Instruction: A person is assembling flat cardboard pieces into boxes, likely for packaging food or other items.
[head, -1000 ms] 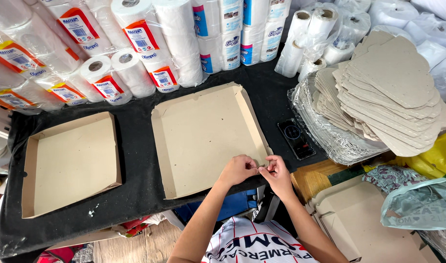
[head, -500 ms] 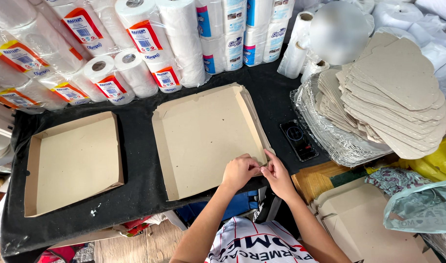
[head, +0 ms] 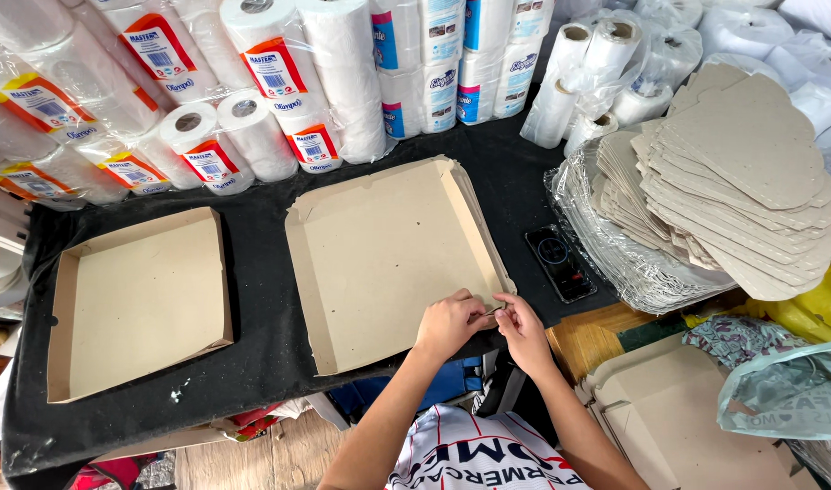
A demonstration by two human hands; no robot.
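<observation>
Two hands meet at the near right corner of a shallow cardboard tray (head: 388, 254) that lies open on the black table cover (head: 261, 336), just in front of the person. The left hand (head: 449, 322) is curled on the tray's near wall, fingers pinching the cardboard at the corner; the right hand (head: 522, 328) pinches the same corner from the outside — fingertips of both almost touching. Whether anything small sits between them I cannot tell.

To the left, apart from it, lies a second folded tray (head: 138, 304). A dark phone (head: 560, 263) rests just beside the first tray's right wall. Further right, a fanned stack of flat cardboard blanks (head: 742, 172) sits on clear plastic wrap. Wrapped paper rolls (head: 279, 82) line the far edge — some standing, some lying.
</observation>
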